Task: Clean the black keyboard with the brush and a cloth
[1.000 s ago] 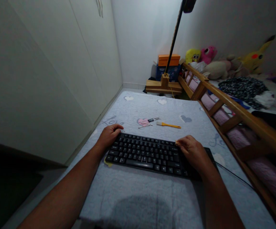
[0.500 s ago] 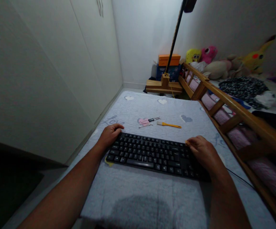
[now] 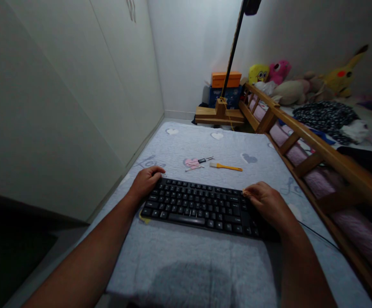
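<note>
A black keyboard (image 3: 190, 205) lies on the heart-patterned cloth in front of me, slightly slanted. At its upper left corner my left hand (image 3: 145, 182) is closed, thumb and fingers holding the edge. My right hand (image 3: 264, 199) is over the keyboard's right part, hiding many keys there. Its fingers are pinched on a small tan piece (image 3: 245, 193) at the upper row of keys; what the piece is made of is unclear. Beyond the keyboard lie a yellow-handled brush (image 3: 227, 167), a small black-gripped tool with a metal tip (image 3: 202, 161) and thin white sticks (image 3: 194, 168).
A thin black cable (image 3: 319, 235) runs off to the right. The wooden bed rail (image 3: 317, 139) borders the cloth-covered surface (image 3: 205, 261) on the right, and a pale cabinet (image 3: 76, 98) stands on the left. A wooden stand (image 3: 219, 112) with a black pole is behind.
My right hand has slid a little left along the keyboard's upper keys with the tan piece. My left hand stays at the corner. The whole view has shifted slightly.
</note>
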Tool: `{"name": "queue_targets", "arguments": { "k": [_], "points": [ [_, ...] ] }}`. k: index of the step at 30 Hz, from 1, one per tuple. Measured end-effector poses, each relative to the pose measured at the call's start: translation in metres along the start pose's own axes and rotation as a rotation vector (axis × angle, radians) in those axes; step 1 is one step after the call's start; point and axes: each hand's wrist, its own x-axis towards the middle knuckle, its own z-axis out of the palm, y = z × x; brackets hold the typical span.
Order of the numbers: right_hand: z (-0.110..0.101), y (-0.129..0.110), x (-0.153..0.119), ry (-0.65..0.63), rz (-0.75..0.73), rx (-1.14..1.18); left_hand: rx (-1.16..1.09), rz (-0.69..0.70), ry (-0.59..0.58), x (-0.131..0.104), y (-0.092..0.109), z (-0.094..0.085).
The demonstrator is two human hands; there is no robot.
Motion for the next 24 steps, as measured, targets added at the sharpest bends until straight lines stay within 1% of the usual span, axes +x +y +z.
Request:
{"name": "queue_targets", "arguments": {
  "k": [5, 10, 16, 18, 21, 24],
  "points": [
    [-0.005, 0.009, 0.000, -0.026, 0.044, -0.057, -0.006, 0.000, 0.004, -0.001, 0.000, 0.000],
    [-0.010, 0.018, -0.002, 0.008, 0.080, -0.082, -0.009, -0.003, 0.001, 0.000, 0.002, 0.000],
    [-0.014, 0.027, -0.004, 0.041, 0.118, -0.111, -0.009, 0.002, -0.005, 0.001, -0.001, 0.000],
    [-0.013, 0.024, -0.003, 0.080, 0.107, -0.101, -0.012, 0.005, -0.005, 0.001, -0.001, 0.001],
    [-0.007, 0.006, -0.001, 0.114, 0.036, -0.021, -0.009, 0.019, 0.007, 0.000, 0.000, 0.001],
    [0.004, -0.022, 0.000, 0.063, -0.088, 0.064, -0.002, 0.014, -0.001, 0.000, 0.001, -0.001]
  ]
}}
